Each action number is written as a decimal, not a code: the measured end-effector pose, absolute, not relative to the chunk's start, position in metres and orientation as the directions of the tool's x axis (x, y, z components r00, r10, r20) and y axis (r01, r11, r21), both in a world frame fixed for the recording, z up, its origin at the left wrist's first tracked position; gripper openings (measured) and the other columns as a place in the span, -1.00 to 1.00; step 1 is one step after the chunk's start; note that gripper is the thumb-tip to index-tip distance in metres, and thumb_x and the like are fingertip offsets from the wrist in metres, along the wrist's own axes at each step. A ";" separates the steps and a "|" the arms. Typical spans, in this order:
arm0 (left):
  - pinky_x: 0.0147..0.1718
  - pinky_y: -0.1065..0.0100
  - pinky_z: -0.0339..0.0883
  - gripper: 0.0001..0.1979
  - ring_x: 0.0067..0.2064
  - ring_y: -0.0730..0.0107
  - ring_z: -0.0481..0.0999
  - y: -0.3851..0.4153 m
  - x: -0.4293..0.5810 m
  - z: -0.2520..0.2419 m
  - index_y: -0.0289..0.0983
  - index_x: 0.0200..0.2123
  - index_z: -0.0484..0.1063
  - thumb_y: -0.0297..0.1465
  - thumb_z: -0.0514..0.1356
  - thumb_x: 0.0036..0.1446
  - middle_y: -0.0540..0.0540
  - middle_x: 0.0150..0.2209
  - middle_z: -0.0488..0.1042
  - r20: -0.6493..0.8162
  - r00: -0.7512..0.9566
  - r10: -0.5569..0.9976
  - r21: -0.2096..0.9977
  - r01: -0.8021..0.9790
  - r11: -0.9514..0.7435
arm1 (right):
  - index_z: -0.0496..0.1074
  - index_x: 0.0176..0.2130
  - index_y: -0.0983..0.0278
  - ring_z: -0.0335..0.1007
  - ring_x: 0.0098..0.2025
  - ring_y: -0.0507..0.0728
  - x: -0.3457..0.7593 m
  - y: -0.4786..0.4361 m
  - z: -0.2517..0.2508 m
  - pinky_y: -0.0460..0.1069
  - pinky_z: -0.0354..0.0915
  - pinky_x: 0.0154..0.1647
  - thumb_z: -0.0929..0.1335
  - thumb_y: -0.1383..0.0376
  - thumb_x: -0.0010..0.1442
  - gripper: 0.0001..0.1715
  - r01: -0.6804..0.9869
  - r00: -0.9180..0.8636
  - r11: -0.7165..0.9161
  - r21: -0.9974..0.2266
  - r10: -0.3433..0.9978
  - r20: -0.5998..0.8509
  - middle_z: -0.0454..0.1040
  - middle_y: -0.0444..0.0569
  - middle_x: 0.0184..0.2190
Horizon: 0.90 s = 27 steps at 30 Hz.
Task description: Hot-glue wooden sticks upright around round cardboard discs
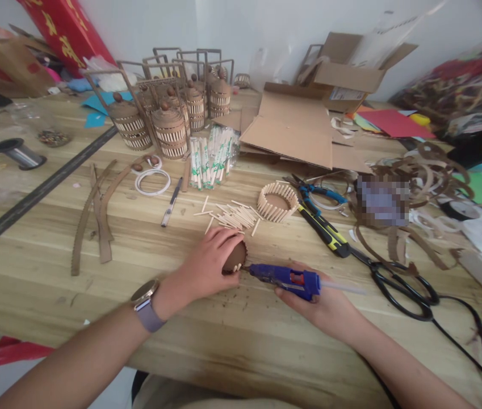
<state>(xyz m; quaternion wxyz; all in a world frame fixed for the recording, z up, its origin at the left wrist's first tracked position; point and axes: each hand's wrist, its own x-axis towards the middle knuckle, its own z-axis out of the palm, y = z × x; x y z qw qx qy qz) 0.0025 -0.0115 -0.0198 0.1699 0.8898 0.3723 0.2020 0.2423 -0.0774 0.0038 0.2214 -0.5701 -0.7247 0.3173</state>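
Note:
My left hand [213,257] is closed around a small round brown cardboard base [235,258], whose rim carries a couple of short pale sticks near the front; the fingers hide its left side. My right hand [321,304] grips a blue glue gun [283,278] with a clear glue stick poking out of its back. The gun's nozzle meets the right edge of the base. Just beyond the hands lies a loose pile of short wooden sticks [236,216]. Right of that pile sits a round base ringed with upright sticks [277,203].
Scissors [402,289], a yellow-black utility knife [326,230] and blue-handled pliers [317,196] lie to the right, near curled cardboard strips [428,170]. Behind are wrapped sticks [213,158], small lantern-like baskets [170,132] and flattened cardboard [289,128]. A slim craft knife [171,203] lies left.

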 end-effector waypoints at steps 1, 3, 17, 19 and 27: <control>0.21 -0.11 0.21 -0.36 0.20 -0.07 0.28 -0.011 0.002 -0.020 -0.37 0.17 0.28 -0.42 0.24 -0.04 -0.31 0.18 0.35 0.232 0.640 0.732 0.451 0.596 -0.664 | 0.48 -0.32 0.21 0.51 -0.32 0.20 0.242 -0.077 0.004 0.07 0.44 -0.21 0.34 0.13 0.16 -0.78 0.682 -0.253 0.145 -0.717 0.967 -0.044 0.56 -0.05 -0.38; 0.20 -0.10 0.22 -0.36 0.19 -0.07 0.29 -0.011 0.003 -0.020 -0.36 0.17 0.28 -0.41 0.25 -0.04 -0.31 0.18 0.35 0.234 0.640 0.732 0.449 0.597 -0.665 | 0.48 -0.31 0.21 0.51 -0.30 0.20 0.242 -0.078 0.003 0.06 0.44 -0.22 0.34 0.13 0.17 -0.78 0.674 -0.251 0.131 -0.727 0.966 -0.058 0.57 -0.04 -0.36; 0.22 -0.11 0.19 -0.32 0.21 -0.06 0.27 -0.011 0.002 -0.021 -0.34 0.19 0.24 -0.42 0.26 -0.05 -0.30 0.19 0.34 0.244 0.640 0.729 0.464 0.583 -0.667 | 0.48 -0.36 0.21 0.49 -0.37 0.20 0.248 -0.075 0.000 0.05 0.41 -0.35 0.37 0.06 0.11 -0.73 0.653 -0.053 0.032 -0.757 0.999 -0.004 0.55 -0.03 -0.42; 0.22 -0.12 0.18 -0.31 0.22 -0.06 0.26 -0.012 0.002 -0.021 -0.30 0.21 0.22 -0.42 0.26 -0.04 -0.28 0.19 0.33 0.240 0.638 0.732 0.465 0.586 -0.664 | 0.51 -0.31 0.22 0.47 -0.40 0.18 0.257 -0.069 0.000 0.04 0.39 -0.40 0.38 0.01 0.10 -0.66 0.605 0.085 -0.086 -0.791 0.995 -0.043 0.54 -0.04 -0.44; 0.22 -0.13 0.17 -0.34 0.21 -0.08 0.26 -0.012 0.001 -0.020 -0.34 0.20 0.24 -0.41 0.23 -0.01 -0.31 0.19 0.33 0.233 0.639 0.733 0.465 0.589 -0.661 | 0.55 -0.39 0.30 0.44 -0.50 0.12 0.301 -0.048 0.018 -0.02 0.35 -0.51 0.39 -0.18 0.06 -0.41 0.405 -0.044 -0.289 -0.867 0.942 -0.334 0.55 0.01 -0.51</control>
